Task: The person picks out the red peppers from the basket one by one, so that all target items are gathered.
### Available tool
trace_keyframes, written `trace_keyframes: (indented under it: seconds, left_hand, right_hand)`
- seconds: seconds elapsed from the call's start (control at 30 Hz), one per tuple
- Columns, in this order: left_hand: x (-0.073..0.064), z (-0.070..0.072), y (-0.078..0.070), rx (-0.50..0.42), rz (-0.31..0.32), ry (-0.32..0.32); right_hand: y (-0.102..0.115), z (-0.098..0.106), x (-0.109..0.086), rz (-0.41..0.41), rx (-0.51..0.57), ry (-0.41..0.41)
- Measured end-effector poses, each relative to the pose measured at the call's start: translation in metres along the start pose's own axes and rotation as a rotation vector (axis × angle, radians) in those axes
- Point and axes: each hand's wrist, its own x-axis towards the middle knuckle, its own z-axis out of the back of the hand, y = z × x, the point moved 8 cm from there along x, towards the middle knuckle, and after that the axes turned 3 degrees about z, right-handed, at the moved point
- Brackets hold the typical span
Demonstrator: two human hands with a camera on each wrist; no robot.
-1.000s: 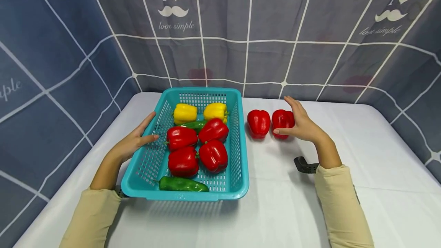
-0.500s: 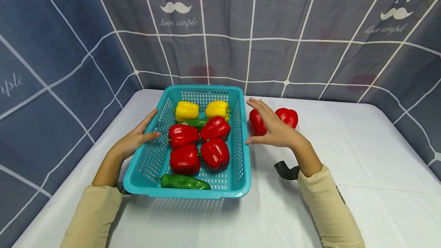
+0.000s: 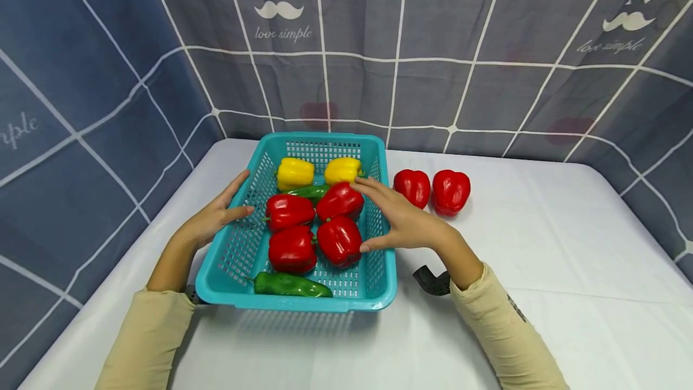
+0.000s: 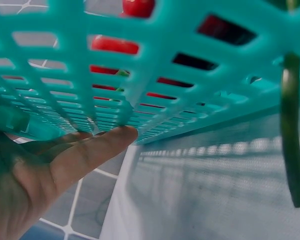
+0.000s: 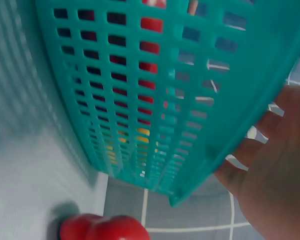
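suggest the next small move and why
Probably close the right hand around the front-right red pepper in the basket: that hand is spread over the rim, thumb near that pepper, and two red peppers already sit on the table.

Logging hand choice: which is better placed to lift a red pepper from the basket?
Likely the right hand: it hangs over the basket near a red pepper; the left hand is at the left rim.

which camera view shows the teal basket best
The head view: it shows the teal basket nearly whole, with peppers inside and little of its rim covered. Both wrist views show only cropped, close-up parts of its perforated outside.
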Motion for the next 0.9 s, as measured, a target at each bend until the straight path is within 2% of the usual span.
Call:
trace_keyframes:
  seconds: [0.27,0.43,0.63,0.9]
  left_hand:
    - [-0.001,0.0,-0.001,0.005,-0.008,-0.006]
    - [-0.002,0.0,-0.001,0.008,-0.006,-0.008]
    - [-0.002,0.001,-0.001,0.006,0.0,-0.013]
    - [-0.001,-0.001,0.001,-0.023,0.005,-0.004]
  right_hand:
    - [0.013,-0.015,0.014,0.021,-0.063,0.073]
    - [0.015,-0.022,0.019,-0.022,-0.147,0.129]
    - [0.018,-0.035,0.029,-0.022,-0.263,0.182]
    - [0.017,-0.047,0.033,-0.103,-0.368,0.294]
